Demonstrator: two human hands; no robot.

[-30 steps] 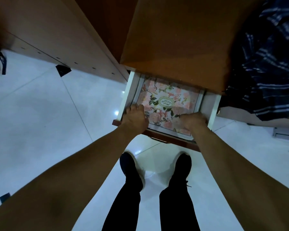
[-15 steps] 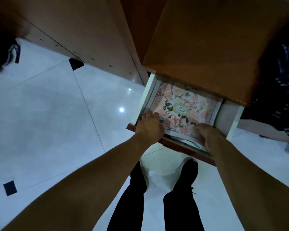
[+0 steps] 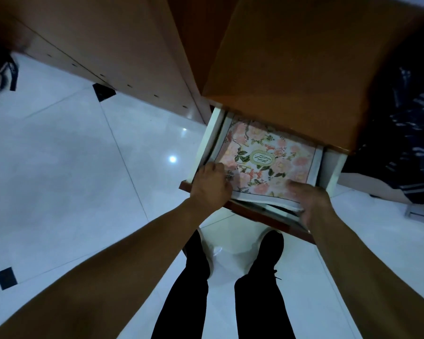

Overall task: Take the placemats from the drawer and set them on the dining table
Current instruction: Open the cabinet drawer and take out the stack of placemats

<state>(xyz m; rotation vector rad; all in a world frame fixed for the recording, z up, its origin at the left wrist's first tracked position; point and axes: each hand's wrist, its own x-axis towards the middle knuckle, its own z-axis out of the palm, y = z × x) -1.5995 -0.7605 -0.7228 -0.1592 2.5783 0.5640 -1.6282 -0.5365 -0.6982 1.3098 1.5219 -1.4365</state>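
the placemats run out of sight under the cabinet top.

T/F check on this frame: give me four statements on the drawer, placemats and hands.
1. The drawer is pulled open. True.
2. The top of the placemats is plain blue. False: it is a pink floral print.
3. The left hand and the right hand both grip the near edge of the placemats. True.
4. The placemats are laid out on a dining table. False: they are in the drawer.
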